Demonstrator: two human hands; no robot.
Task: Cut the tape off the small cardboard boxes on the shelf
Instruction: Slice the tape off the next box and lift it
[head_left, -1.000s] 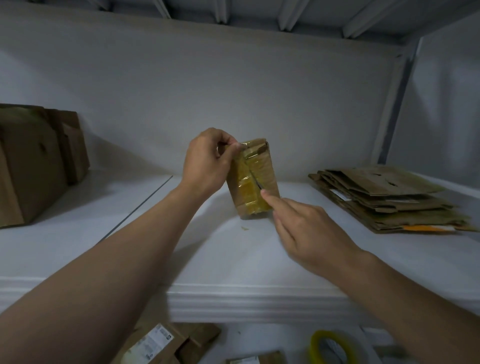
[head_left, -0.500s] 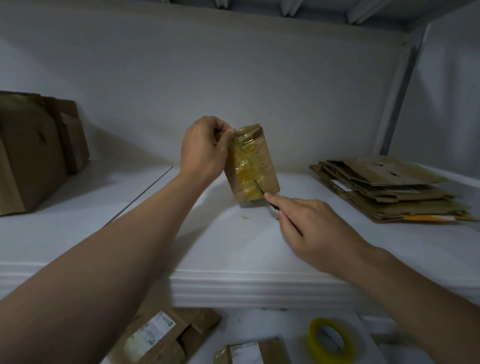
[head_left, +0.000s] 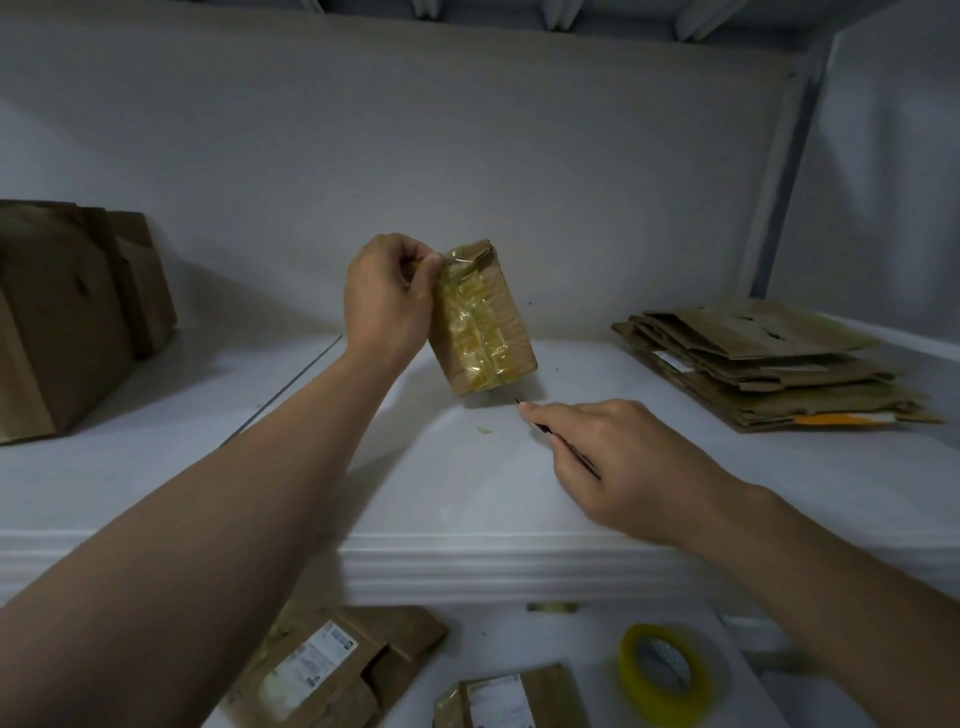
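Note:
A small cardboard box (head_left: 506, 317) wrapped in yellowish clear tape stands tilted on the white shelf (head_left: 467, 483), its lower corner near the surface. My left hand (head_left: 387, 296) grips its upper left edge, thumb on the taped face. My right hand (head_left: 618, 457) holds a thin dark blade (head_left: 558, 439) pointing up-left; its tip sits just below and right of the box, off the tape. A small scrap of tape (head_left: 484, 429) lies on the shelf.
Flattened cardboard boxes (head_left: 763, 364) are stacked at the right of the shelf. Larger brown boxes (head_left: 67, 312) stand at the left. Below the shelf edge lie labelled cardboard parcels (head_left: 332, 670) and a roll of yellow tape (head_left: 665, 670).
My right hand drew the blade down along the taped face and out past the box's lower edge toward me. My left hand kept hold of the box, which tilted a little more.

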